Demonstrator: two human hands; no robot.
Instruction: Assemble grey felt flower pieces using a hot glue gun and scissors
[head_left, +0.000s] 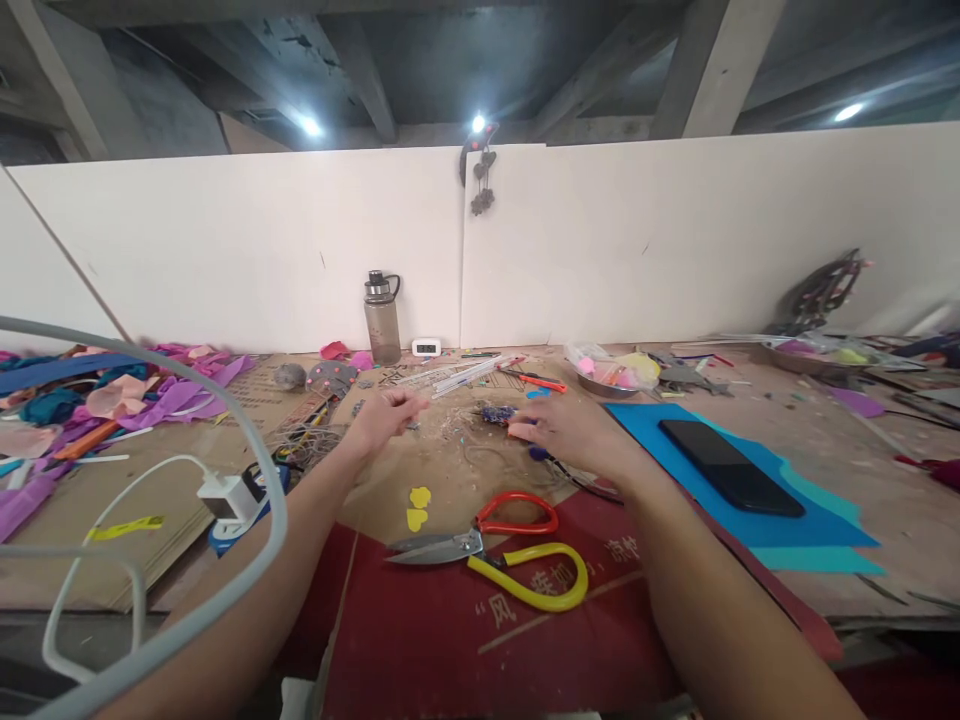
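My left hand (388, 420) is raised over the brown cardboard (442, 470), its thumb and fingertips pinched together. Whatever lies in that pinch is too small to make out. My right hand (566, 432) reaches in from the other side with its fingers curled, and what they close on is hidden. Just left of its fingertips is a small dark blue, speckled piece (496, 413). Below the fingers shows a dark blue rounded end (538, 453) near a black cord. Scissors (480, 548) with one red and one yellow handle lie nearer to me, beside two yellow heart-shaped cutouts (418, 508).
A bottle (382, 320) and a small white clock (426, 347) stand by the white partition (262, 250). Colored scraps (112, 400) pile up at left. A grey cable (270, 470) arcs across the left foreground. A phone (727, 465) rests on blue sheets (675, 490) at right.
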